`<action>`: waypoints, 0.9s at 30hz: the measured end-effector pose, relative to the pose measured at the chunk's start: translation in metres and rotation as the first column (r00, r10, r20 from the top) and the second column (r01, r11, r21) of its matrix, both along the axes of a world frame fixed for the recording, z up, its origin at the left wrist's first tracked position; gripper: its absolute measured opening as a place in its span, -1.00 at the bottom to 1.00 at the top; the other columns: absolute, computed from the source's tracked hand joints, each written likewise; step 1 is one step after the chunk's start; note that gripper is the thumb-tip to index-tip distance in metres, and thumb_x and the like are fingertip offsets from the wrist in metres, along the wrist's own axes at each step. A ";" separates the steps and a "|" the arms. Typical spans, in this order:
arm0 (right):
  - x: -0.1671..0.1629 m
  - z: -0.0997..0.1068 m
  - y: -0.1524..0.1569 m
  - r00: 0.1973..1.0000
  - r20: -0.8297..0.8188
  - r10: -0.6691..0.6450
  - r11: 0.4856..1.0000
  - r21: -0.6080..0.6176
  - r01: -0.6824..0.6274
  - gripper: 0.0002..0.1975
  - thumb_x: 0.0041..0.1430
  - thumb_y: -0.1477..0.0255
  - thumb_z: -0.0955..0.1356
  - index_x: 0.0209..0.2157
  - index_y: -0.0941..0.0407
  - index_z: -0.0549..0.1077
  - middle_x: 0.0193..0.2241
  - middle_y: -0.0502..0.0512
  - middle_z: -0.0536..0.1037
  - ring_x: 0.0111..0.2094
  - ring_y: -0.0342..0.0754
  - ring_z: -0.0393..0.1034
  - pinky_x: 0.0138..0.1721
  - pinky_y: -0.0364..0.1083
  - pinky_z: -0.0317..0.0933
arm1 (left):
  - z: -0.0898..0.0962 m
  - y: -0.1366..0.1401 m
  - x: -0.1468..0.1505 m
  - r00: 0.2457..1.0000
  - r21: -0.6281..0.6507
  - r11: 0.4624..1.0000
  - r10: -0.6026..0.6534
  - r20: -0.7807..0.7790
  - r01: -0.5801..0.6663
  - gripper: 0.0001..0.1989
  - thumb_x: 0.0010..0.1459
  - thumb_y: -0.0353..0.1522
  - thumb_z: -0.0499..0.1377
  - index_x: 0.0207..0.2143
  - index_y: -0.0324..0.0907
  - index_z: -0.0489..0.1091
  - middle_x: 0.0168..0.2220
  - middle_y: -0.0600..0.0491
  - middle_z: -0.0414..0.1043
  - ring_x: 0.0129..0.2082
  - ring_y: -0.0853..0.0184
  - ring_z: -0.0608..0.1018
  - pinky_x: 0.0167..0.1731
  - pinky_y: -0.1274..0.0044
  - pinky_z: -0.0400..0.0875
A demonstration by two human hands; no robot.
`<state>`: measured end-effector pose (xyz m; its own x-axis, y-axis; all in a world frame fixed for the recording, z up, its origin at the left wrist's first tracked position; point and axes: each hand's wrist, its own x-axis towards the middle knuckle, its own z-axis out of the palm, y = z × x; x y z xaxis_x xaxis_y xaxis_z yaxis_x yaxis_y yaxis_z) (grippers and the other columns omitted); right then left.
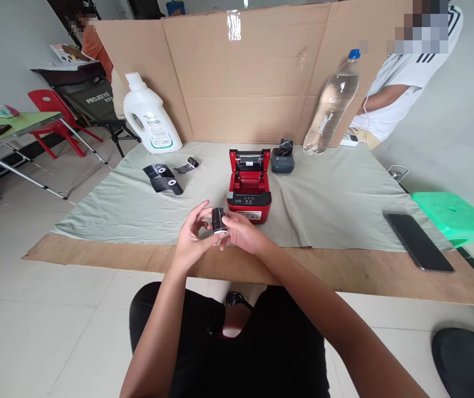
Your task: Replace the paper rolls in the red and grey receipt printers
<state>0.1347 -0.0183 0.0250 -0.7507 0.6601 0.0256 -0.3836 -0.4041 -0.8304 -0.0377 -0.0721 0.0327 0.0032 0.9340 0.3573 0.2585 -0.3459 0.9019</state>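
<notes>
Black pants [245, 359] are closest, down below the wood edge [345, 271] of the table. Up over that edge, the left hand [191, 237] and the right hand [243, 232] both hold a little black roll [219, 220] in their fingers. Just past the right hand sits a red printer [249, 185] with its lid [250, 160] up. Near its back right corner is a dark box [282, 162]. Black strips [165, 182] lie to the left, and a phone [419, 242] lies far right.
</notes>
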 end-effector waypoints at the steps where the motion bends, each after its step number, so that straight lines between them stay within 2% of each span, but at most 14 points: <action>1: 0.000 0.001 -0.001 1.000 -0.003 -0.019 1.000 0.005 0.019 -0.47 0.09 0.01 0.51 -0.16 0.10 0.35 -0.30 0.08 0.58 -0.39 -0.03 0.52 -0.42 -0.06 0.43 | -0.001 0.001 0.000 0.998 0.011 0.999 0.034 -0.054 -0.034 -0.19 0.08 -0.26 0.40 0.35 -0.01 0.18 0.17 -0.09 0.46 0.11 0.14 0.54 -0.04 0.37 0.47; 4: -0.002 0.000 -0.002 0.990 0.059 -0.127 0.991 0.061 0.123 -0.51 0.11 0.10 0.51 -0.08 0.12 0.42 -0.28 0.07 0.53 -0.38 -0.10 0.45 -0.42 -0.09 0.40 | 0.004 0.001 -0.001 0.937 0.063 0.996 0.083 -0.339 -0.065 -0.27 0.13 -0.29 0.36 0.33 -0.01 0.24 0.18 -0.06 0.46 0.17 0.10 0.48 0.09 0.29 0.42; 8: -0.010 -0.005 -0.005 0.956 0.162 -0.246 0.958 0.193 0.214 -0.63 0.13 0.20 0.49 -0.13 0.09 0.43 -0.28 0.02 0.44 -0.39 -0.13 0.38 -0.49 -0.12 0.37 | 0.019 -0.003 -0.001 0.721 0.176 0.984 0.116 -0.683 0.008 -0.48 0.21 -0.33 0.29 0.23 -0.02 0.36 0.18 -0.05 0.46 0.16 0.02 0.44 0.16 0.21 0.38; 12: -0.019 -0.015 -0.007 0.891 0.258 -0.373 0.902 0.326 0.283 -0.74 0.15 0.28 0.43 -0.19 0.07 0.37 -0.40 -0.07 0.39 -0.54 -0.15 0.34 -0.59 -0.12 0.29 | 0.026 -0.007 0.004 0.538 0.185 0.982 0.176 -0.824 -0.038 -0.42 0.21 -0.40 0.23 0.29 -0.09 0.32 0.17 -0.12 0.47 0.06 -0.03 0.53 0.03 0.22 0.47; 15: -0.022 -0.021 -0.010 0.816 0.304 -0.492 0.833 0.436 0.340 -0.79 0.19 0.31 0.42 -0.19 0.05 0.36 -0.46 -0.11 0.36 -0.56 -0.17 0.31 -0.57 -0.13 0.24 | 0.026 -0.008 0.008 0.472 0.203 0.977 0.207 -0.857 -0.059 -0.46 0.23 -0.42 0.19 0.27 -0.14 0.35 0.14 -0.16 0.50 0.02 -0.04 0.56 -0.01 0.22 0.48; 18: -0.023 -0.022 -0.012 0.798 0.306 -0.519 0.816 0.456 0.356 -0.77 0.21 0.29 0.41 -0.15 0.05 0.38 -0.43 -0.07 0.39 -0.54 -0.16 0.33 -0.55 -0.12 0.26 | 0.028 -0.006 0.005 0.505 0.179 0.983 0.173 -0.846 -0.038 -0.48 0.21 -0.41 0.19 0.24 -0.15 0.39 0.12 -0.16 0.53 0.08 -0.08 0.53 0.05 0.15 0.46; 22: -0.021 -0.017 -0.015 0.839 0.297 -0.456 0.871 0.345 0.351 -0.66 0.29 0.25 0.36 0.04 0.07 0.34 -0.34 -0.01 0.46 -0.53 -0.13 0.41 -0.53 -0.09 0.34 | 0.036 0.010 -0.015 0.690 0.107 0.994 0.100 -0.717 -0.033 -0.47 0.18 -0.33 0.25 0.22 -0.16 0.43 0.14 -0.13 0.53 0.12 -0.01 0.52 0.13 0.21 0.46; 24: -0.020 -0.015 -0.016 0.849 0.296 -0.437 0.883 0.321 0.342 -0.64 0.31 0.24 0.34 0.06 0.07 0.32 -0.30 0.00 0.47 -0.52 -0.14 0.43 -0.54 -0.10 0.35 | 0.042 0.025 -0.031 0.786 0.023 0.992 0.110 -0.609 -0.122 -0.42 0.14 -0.20 0.33 0.20 -0.16 0.46 0.12 -0.11 0.54 0.03 0.04 0.57 0.06 0.27 0.49; 27: -0.020 -0.016 -0.017 0.850 0.310 -0.426 0.888 0.323 0.327 -0.65 0.30 0.22 0.35 0.05 0.05 0.32 -0.23 0.01 0.46 -0.51 -0.16 0.44 -0.56 -0.13 0.33 | 0.054 0.060 -0.059 0.878 -0.175 0.942 0.184 -0.442 -0.285 -0.28 -0.03 -0.08 0.44 0.17 -0.17 0.49 0.01 -0.08 0.60 -0.11 0.13 0.59 -0.07 0.36 0.50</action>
<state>0.1148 -0.0348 0.0093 -0.4327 0.9015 0.0030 -0.1153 -0.0521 -0.9920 -0.0964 -0.0120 0.0866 -0.1265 0.9807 0.1492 0.6721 -0.0259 0.7400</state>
